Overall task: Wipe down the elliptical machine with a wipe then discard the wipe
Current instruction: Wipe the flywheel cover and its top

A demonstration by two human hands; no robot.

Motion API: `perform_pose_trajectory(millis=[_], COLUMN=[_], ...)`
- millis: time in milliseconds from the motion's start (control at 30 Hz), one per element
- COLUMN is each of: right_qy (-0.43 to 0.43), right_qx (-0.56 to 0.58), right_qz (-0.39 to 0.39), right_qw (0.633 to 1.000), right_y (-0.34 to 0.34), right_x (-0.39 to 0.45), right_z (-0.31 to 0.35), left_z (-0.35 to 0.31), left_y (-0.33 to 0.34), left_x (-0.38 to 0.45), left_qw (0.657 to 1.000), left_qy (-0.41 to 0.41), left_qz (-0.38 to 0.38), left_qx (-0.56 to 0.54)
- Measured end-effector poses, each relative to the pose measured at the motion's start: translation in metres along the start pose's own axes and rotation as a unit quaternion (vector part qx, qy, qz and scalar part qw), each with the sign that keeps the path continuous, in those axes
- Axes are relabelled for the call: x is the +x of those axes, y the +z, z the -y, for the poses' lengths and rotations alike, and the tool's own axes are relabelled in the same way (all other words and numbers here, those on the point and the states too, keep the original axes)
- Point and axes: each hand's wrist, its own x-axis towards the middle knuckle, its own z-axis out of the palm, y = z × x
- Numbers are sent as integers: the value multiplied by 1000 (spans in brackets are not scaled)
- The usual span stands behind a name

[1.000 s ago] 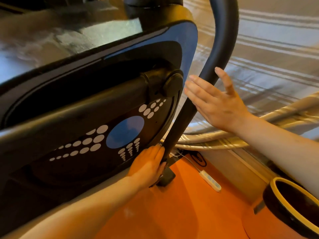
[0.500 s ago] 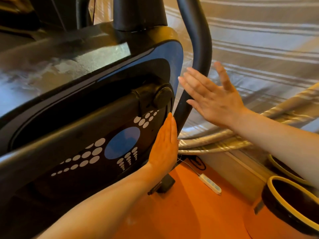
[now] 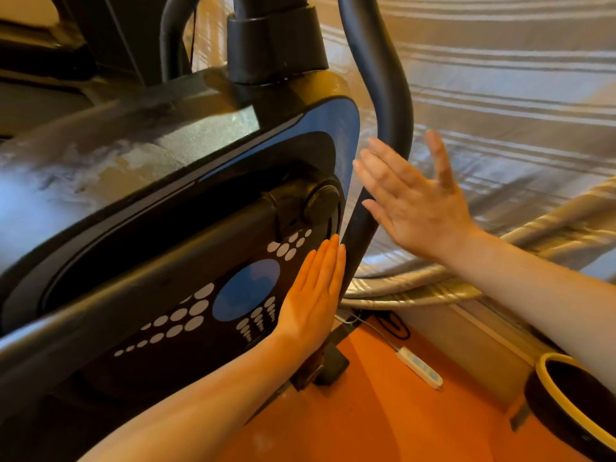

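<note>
Hands first: the left hand point(image 3: 313, 295) lies flat, fingers straight and pressed together, palm against the side panel of the elliptical point(image 3: 160, 261), fingertips pointing up toward the round pivot cap point(image 3: 321, 203) just above them. Whether a wipe sits under that palm cannot be told (none shows at its edges). The right hand point(image 3: 416, 201) is spread wide and empty, fingers fanned, palm turned toward the curved black bar point(image 3: 390, 105) that rises just beyond its fingertips; touching or just apart, I cannot tell. Between the two hands runs the lower stretch of that bar. Below the right forearm, a yellow-rimmed bin point(image 3: 573, 405) stands on the orange floor point(image 3: 383, 411).
</note>
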Motion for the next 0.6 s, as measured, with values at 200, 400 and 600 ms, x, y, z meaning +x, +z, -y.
perform_pose_trajectory(millis=[200,400,600], right_qy=[-106,6,120], right_qx=[11,38,166], right_qz=[54,-25,20], right_qw=[993,999,979], right_y=[1,-4,-10], right_x=[-22,4,3], right_z=[37,-6,18], left_z=[5,10,7], left_y=[-7,-20,-26], left_x=[-4,6,10], left_qw=[1000,997,996], left_qy=[17,23,22], left_qz=[5,-51,-47], left_qx=[-4,-53,-78])
